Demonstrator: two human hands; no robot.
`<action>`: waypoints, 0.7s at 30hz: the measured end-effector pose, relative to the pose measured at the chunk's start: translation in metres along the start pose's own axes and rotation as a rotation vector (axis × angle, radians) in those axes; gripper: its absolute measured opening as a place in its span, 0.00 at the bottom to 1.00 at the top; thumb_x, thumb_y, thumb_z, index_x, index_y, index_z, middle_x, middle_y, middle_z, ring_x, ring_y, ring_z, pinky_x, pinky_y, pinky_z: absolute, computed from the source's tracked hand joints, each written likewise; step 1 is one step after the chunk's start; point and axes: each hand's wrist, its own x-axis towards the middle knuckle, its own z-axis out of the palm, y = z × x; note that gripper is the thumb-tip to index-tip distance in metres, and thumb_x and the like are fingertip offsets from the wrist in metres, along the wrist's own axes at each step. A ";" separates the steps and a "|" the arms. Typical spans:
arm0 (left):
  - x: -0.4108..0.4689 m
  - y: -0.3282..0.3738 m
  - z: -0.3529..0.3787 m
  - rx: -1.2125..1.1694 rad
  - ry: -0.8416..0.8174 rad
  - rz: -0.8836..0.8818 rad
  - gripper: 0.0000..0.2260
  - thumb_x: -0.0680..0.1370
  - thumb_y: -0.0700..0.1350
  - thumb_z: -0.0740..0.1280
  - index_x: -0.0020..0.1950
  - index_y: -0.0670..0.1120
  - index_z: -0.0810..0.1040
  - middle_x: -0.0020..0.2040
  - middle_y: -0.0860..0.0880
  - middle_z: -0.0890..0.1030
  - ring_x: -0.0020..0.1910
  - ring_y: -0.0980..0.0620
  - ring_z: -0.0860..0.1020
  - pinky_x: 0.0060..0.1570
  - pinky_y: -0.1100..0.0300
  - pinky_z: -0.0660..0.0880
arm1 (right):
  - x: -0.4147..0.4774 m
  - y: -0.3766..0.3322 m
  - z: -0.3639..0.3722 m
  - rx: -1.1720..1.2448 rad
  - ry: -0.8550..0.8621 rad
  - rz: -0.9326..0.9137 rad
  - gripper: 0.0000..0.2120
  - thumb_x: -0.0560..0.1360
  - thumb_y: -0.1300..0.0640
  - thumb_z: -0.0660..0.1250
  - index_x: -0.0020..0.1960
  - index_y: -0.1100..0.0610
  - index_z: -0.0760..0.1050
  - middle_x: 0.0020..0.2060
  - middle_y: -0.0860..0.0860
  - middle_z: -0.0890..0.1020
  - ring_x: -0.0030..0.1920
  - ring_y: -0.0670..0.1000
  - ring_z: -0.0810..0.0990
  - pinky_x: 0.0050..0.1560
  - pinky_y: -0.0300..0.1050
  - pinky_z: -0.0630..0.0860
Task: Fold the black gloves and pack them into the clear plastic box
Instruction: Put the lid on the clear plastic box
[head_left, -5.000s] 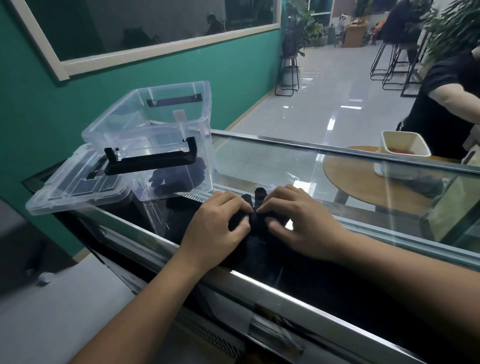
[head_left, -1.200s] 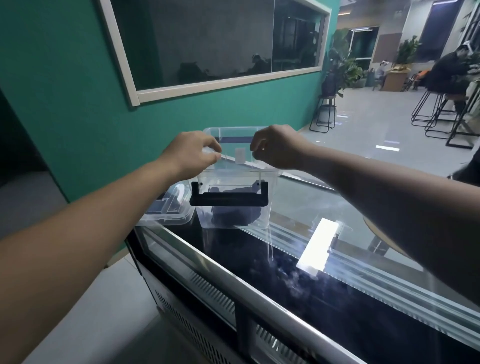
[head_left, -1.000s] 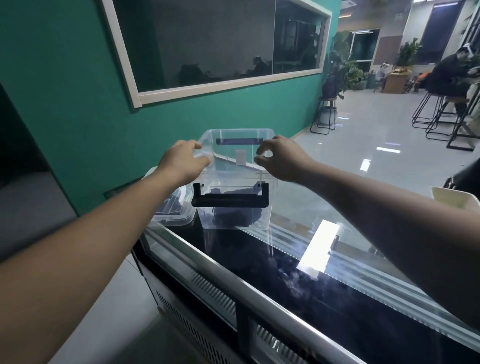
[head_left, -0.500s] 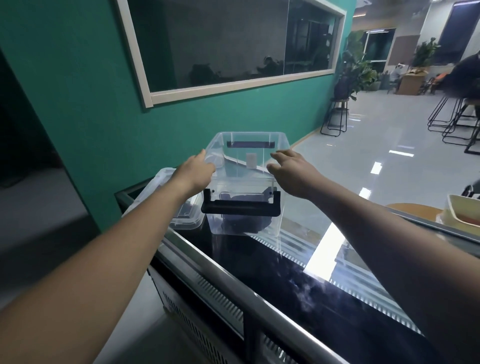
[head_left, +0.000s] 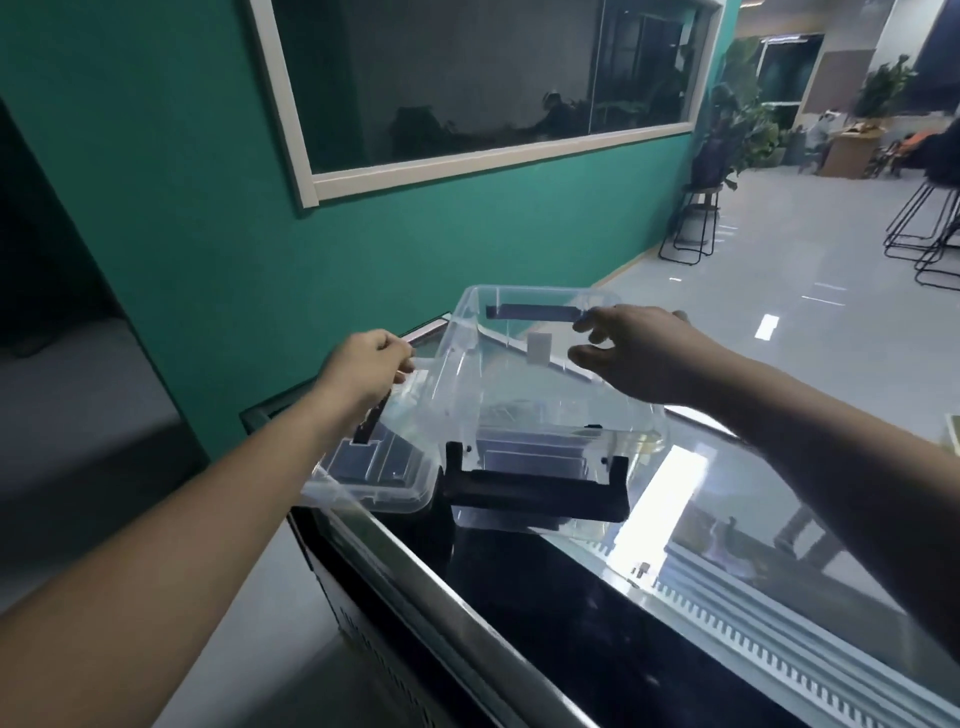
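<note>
Left hand lifts the lid beside the open box

The left hand (head_left: 366, 371) pinches the far edge of the clear lid (head_left: 374, 475), tipping it up at centre left. The clear plastic box (head_left: 545, 395) stands just right of that grip, mouth open. The right hand (head_left: 639, 358) hovers over its right rim, fingers spread and holding nothing. The black gloves (head_left: 530, 458) show dimly low inside, behind the black handle (head_left: 535, 493). Closing likely means swinging the lid rightward across the glass counter (head_left: 675, 649). The left hand is nearer.
</note>
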 end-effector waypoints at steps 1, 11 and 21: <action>0.009 -0.010 -0.001 0.010 0.005 -0.043 0.08 0.83 0.43 0.68 0.46 0.46 0.83 0.49 0.43 0.88 0.48 0.43 0.84 0.51 0.54 0.78 | 0.008 -0.004 -0.001 0.032 -0.006 -0.020 0.22 0.84 0.41 0.65 0.73 0.50 0.76 0.69 0.51 0.83 0.69 0.58 0.79 0.73 0.56 0.70; 0.028 -0.076 -0.005 0.545 -0.052 -0.199 0.11 0.79 0.46 0.75 0.60 0.46 0.83 0.53 0.49 0.83 0.50 0.47 0.82 0.48 0.55 0.76 | 0.049 -0.053 0.017 0.325 -0.131 -0.076 0.14 0.82 0.49 0.71 0.64 0.56 0.83 0.57 0.53 0.88 0.55 0.56 0.85 0.61 0.53 0.82; 0.036 -0.098 0.002 0.575 -0.019 -0.215 0.11 0.82 0.49 0.75 0.58 0.45 0.78 0.59 0.46 0.78 0.48 0.47 0.79 0.45 0.53 0.72 | 0.067 -0.094 0.033 0.394 -0.187 -0.010 0.11 0.82 0.43 0.71 0.49 0.51 0.80 0.45 0.49 0.85 0.43 0.50 0.83 0.39 0.42 0.74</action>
